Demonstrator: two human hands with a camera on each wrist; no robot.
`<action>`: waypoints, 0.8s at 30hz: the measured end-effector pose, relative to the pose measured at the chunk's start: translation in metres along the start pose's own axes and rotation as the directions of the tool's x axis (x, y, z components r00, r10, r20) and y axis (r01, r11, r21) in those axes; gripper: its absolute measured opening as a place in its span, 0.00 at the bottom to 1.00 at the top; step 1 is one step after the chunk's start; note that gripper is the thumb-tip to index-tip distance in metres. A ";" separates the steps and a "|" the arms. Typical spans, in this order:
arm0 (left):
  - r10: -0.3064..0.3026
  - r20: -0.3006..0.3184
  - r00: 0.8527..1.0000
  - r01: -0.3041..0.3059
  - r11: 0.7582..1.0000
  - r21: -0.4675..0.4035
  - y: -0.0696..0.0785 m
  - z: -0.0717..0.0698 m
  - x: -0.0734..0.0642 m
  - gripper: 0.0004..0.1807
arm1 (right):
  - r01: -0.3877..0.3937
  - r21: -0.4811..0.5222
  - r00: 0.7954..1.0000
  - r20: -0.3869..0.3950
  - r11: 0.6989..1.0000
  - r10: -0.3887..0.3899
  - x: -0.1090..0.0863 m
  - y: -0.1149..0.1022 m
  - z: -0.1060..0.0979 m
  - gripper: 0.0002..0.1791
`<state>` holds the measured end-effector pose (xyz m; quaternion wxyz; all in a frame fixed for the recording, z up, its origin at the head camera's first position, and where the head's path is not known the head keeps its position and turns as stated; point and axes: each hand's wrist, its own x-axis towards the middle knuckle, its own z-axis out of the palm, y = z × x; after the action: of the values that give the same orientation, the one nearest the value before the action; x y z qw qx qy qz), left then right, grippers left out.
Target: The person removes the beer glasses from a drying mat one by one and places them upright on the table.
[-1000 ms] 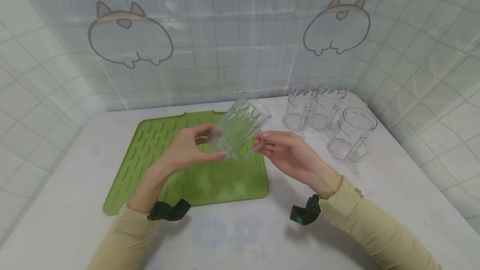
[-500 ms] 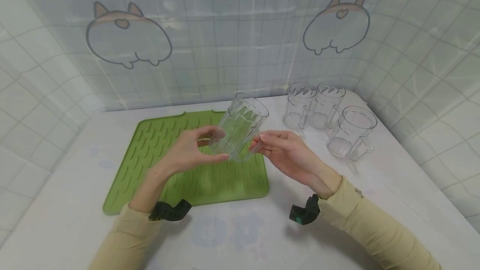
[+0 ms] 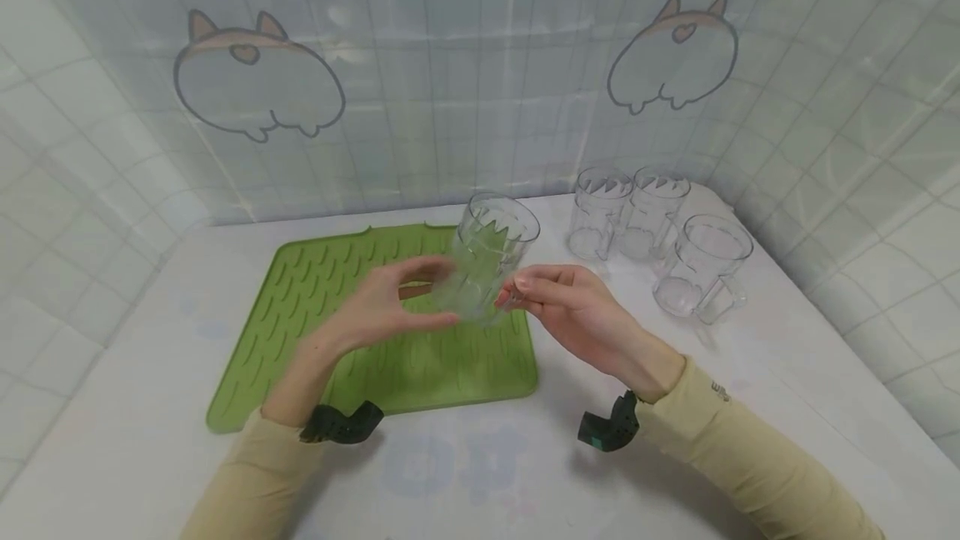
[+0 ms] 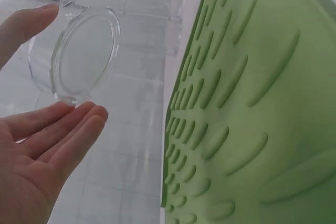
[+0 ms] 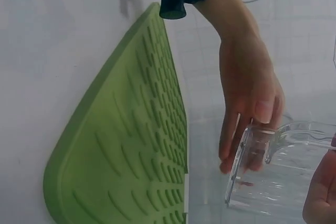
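A clear glass mug (image 3: 491, 252) hangs above the green mat (image 3: 450, 373), tilted slightly, its rim up and leaning right. At its handle, the right hand (image 3: 581, 307) pinches with thumb and fingertips. Thumb and fingers of the left hand (image 3: 390, 298) lie on either side of the mug's lower part. In the left wrist view the round base (image 4: 86, 53) sits between that thumb and the nearly straight fingers. The right wrist view has the left hand (image 5: 249, 87) reaching to the base, some fingers seen through the glass; only part of the right hand (image 5: 320, 192) shows.
Three more glass mugs stand upright at the back right: a far-left one (image 3: 600, 215), one beside it (image 3: 652, 215) and a nearer one (image 3: 702, 265). The ridged mat lies on the white table (image 3: 450, 482). A tile-patterned curtain (image 3: 465, 90) rises behind.
The mug has turned from a strong tilt to nearly upright, its base swinging rightward and down. The right hand stays on the handle; the left hand has barely moved.
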<state>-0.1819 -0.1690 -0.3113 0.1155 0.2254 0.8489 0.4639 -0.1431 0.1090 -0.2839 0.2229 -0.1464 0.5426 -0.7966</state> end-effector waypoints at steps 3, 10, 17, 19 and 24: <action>-0.020 0.004 1.000 0.020 1.000 -0.014 -0.003 -0.001 0.000 0.45 | 0.018 -0.030 1.000 -0.001 0.999 -0.018 -0.001 0.000 0.000 0.14; -0.070 -0.022 0.997 0.070 0.997 -0.009 -0.012 -0.012 -0.001 0.43 | 0.038 -0.072 0.999 -0.010 0.997 -0.039 0.000 0.000 -0.001 0.12; -0.092 -0.061 0.994 0.092 0.996 -0.002 -0.026 -0.030 -0.002 0.43 | 0.044 -0.098 0.999 -0.017 0.994 -0.046 0.002 0.002 -0.003 0.12; -0.103 -0.080 0.991 0.104 0.995 0.001 -0.030 -0.037 -0.004 0.42 | 0.045 -0.105 0.999 -0.015 0.993 -0.047 0.002 0.002 -0.004 0.12; -0.138 -0.154 0.979 0.141 0.990 0.012 -0.046 -0.062 -0.015 0.40 | 0.044 -0.121 0.999 -0.001 0.992 -0.045 0.002 0.002 -0.006 0.10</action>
<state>-0.2067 -0.2436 -0.3165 0.0799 0.1306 0.8743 0.4607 -0.1471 0.1123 -0.2879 0.1948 -0.1703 0.5867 -0.7673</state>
